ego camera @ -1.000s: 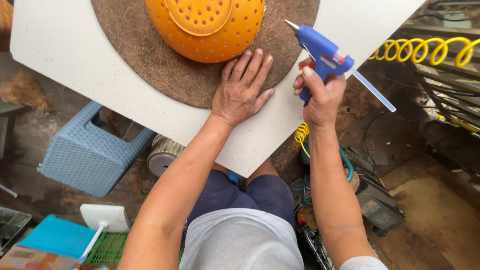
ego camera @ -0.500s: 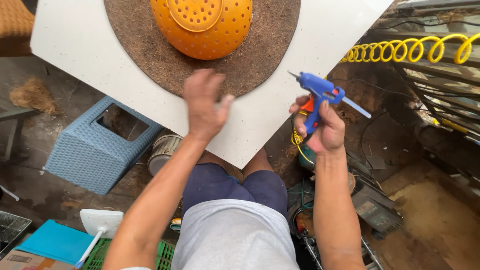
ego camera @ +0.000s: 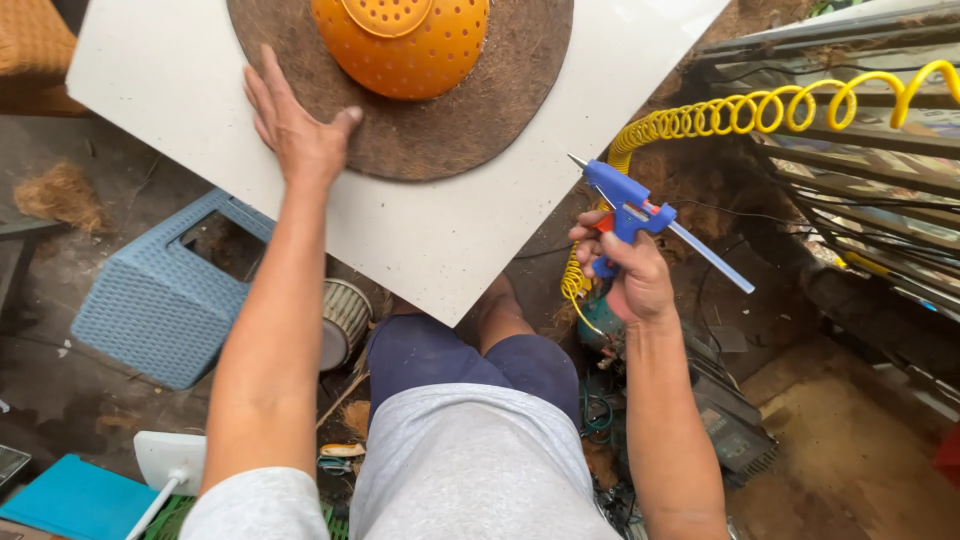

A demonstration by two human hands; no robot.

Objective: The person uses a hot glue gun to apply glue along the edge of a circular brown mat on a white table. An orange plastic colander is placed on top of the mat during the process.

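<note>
The left hand [ego camera: 297, 130] lies flat and open, fingers spread, its palm on the white square board [ego camera: 180, 70] and its thumb and fingertips on the left edge of the round brown fibre mat [ego camera: 500, 110]; the right hand [ego camera: 628, 272] is closed around the grip of a blue hot-glue gun [ego camera: 622, 200], held beside the board's right edge and clear of it. At far left, on the dirt floor, stands a pale blue woven plastic basket [ego camera: 150, 310], with a flat turquoise folder [ego camera: 75, 500] below it near the lower corner. The board rests tilted over the person's knees and carries the fibre mat, on which sits an orange perforated plastic dome [ego camera: 410, 50], well apart from the left hand. The glue gun points its metal nozzle up and left toward the board, and a clear glue stick protrudes from its rear, down and to the right. A yellow coiled cable [ego camera: 760, 110] runs from beneath the right hand up to the upper right.
</note>
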